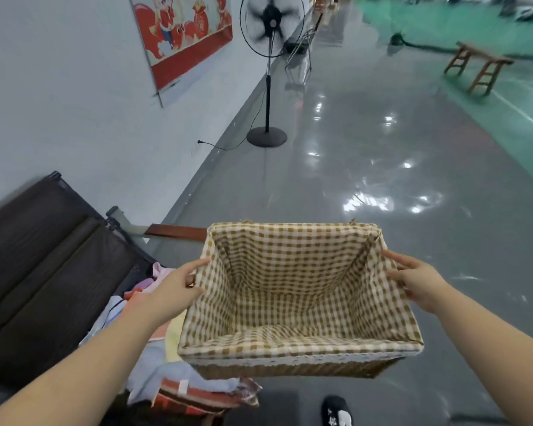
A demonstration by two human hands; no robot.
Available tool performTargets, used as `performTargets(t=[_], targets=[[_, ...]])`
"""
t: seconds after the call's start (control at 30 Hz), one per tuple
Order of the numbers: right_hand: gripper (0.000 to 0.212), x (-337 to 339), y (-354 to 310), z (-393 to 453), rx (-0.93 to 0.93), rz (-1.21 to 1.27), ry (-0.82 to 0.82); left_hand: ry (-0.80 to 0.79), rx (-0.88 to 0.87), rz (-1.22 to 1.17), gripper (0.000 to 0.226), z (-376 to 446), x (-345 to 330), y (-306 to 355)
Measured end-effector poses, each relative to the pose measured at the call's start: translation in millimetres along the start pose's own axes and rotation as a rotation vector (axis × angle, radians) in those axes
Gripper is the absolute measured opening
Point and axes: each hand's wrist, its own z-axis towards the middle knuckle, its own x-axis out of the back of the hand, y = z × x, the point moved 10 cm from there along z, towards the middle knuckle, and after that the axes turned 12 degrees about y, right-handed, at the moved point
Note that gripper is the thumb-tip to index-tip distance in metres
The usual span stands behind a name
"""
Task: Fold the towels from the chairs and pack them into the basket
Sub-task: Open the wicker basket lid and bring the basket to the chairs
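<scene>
A wicker basket (299,361) lined with brown-and-white checked cloth is held above the grey floor (382,155) by both hands, the left hand (179,287) gripped on the left rim with the thumb over the edge and the right hand (419,284) clamped on the right rim, its fingers laid along the lining. The basket's inside is seen to hold nothing, and a heap of mixed-colour towels (163,373) (unfolded, loosely piled) is seen below its left side on a dark chair (43,259) set against the white wall. A standing fan (270,35) and a wooden stool (477,66) are seen farther back on the floor.
</scene>
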Motion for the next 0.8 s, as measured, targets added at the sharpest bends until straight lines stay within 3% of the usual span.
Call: performTargets(t=[0.17, 0.4, 0.53, 0.8], targets=[[0.049, -13, 27, -65, -0.022, -0.037, 0.017, -0.032, 0.008, 0.011, 0.064, -27, 22, -41], [0.048, 15, 78, -90, -0.082, -0.061, 0.107, -0.058, -0.081, 0.003, 0.056, -57, 4, -19], [0.046, 28, 94, -82, -0.094, -0.045, 0.133, -0.1, -0.08, -0.039, 0.058, -60, -21, -16], [0.045, 44, 128, -18, -0.115, -0.059, 0.071, -0.037, 0.006, -0.022, 0.06, -55, -77, -15]])
